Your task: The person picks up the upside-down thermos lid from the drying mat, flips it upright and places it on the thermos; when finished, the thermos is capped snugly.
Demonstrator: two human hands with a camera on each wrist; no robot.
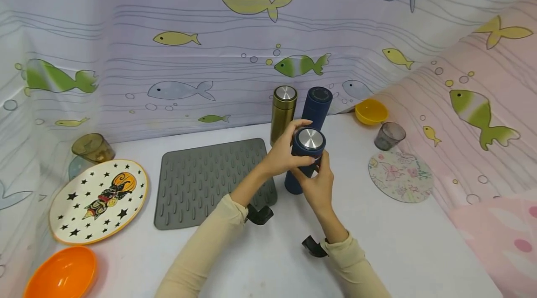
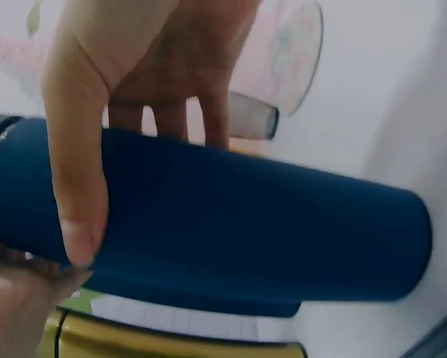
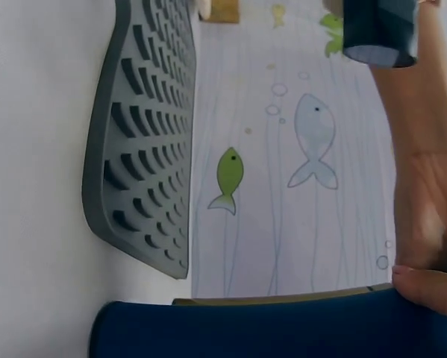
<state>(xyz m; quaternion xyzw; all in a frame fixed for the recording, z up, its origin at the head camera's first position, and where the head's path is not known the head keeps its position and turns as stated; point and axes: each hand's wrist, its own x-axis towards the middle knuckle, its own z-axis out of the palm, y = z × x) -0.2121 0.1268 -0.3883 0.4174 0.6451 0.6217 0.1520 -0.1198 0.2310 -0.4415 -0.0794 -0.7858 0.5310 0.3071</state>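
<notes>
A dark blue flask [image 1: 303,157] with a silver lid [image 1: 310,138] is near the middle of the white table [image 1: 398,242], held in both hands. My left hand [image 1: 293,149] grips its upper part just below the lid, with the thumb [image 2: 77,194] across the blue body [image 2: 268,231] and the fingers behind. Lower down, my right hand [image 1: 316,172] holds the body [image 3: 245,328] from the near side. The flask's base is at the table or just above it; I cannot tell which.
A second blue flask [image 1: 317,104] and a gold flask [image 1: 283,111] stand just behind. A grey ribbed mat [image 1: 205,181] lies to the left, beyond it a star plate [image 1: 98,200], an orange bowl [image 1: 63,272] and a brown cup [image 1: 92,148]. On the right are a floral coaster [image 1: 400,176], a grey cup [image 1: 389,135] and a yellow bowl [image 1: 371,111].
</notes>
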